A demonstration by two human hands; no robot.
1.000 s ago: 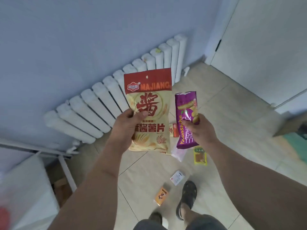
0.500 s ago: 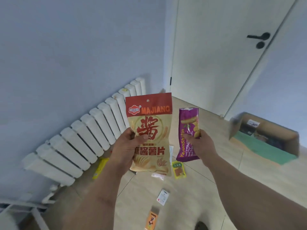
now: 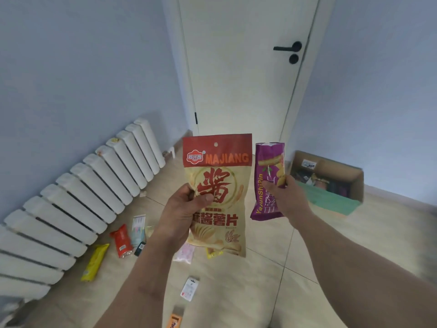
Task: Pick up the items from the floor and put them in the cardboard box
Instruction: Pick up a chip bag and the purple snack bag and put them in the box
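My left hand (image 3: 183,216) grips a tall beige and red chip bag (image 3: 218,185) upright at mid-frame. Just to its right, my right hand (image 3: 287,197) holds a narrower purple snack bag (image 3: 268,178), also upright. The open cardboard box (image 3: 340,178) lies on the floor by the right wall, behind and to the right of the purple bag, with several packets inside. More packets remain on the floor below my hands: a yellow one (image 3: 94,262), a red one (image 3: 121,240), a white card (image 3: 190,288) and an orange one (image 3: 175,320).
A long white radiator (image 3: 78,202) runs along the left wall. A shut white door (image 3: 246,67) with a black handle stands straight ahead. Beige floor tiles (image 3: 295,275) stretch between me and the box.
The view has swung up and to the right, bringing the door and the cardboard box into frame. Both hands still hold their bags, now a little further apart.
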